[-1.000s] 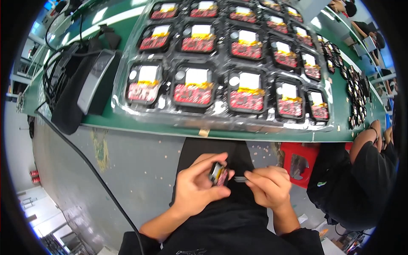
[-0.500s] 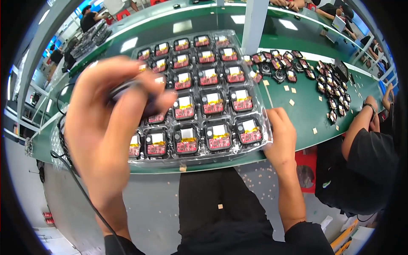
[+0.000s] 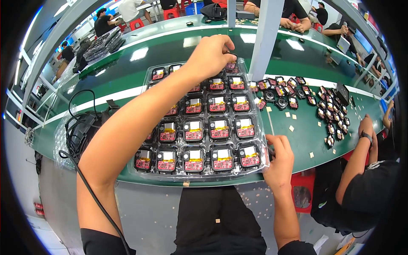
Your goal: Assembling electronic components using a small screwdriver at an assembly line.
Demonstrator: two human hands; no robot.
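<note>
A clear plastic blister tray point(image 3: 199, 175) lies on the green bench before me, its pockets filled with square black watch cases point(image 3: 194, 129) showing red circuit boards, white blocks and yellow tape. My left hand point(image 3: 216, 54) reaches across to the tray's far right corner. Its fingers are closed on the edge of a dark watch case point(image 3: 230, 65) there, partly hidden by the fingertips. My left forearm covers several pockets on the left. At the near right corner, my right hand point(image 3: 279, 155) grips the tray's rim, thumb and fingers bent round it.
More watch cases point(image 3: 293, 87) lie loose in clusters to the right, among small beige squares point(image 3: 291, 128). A grey post point(image 3: 264, 42) rises behind the tray. Black cables point(image 3: 76, 127) bunch at left, one running past my left arm. A co-worker's arm point(image 3: 356, 157) rests at right.
My left hand has gone from close in front of me, holding a blurred dark object, to the tray's far right corner. My right hand stays at the tray's edge. The view has shifted.
</note>
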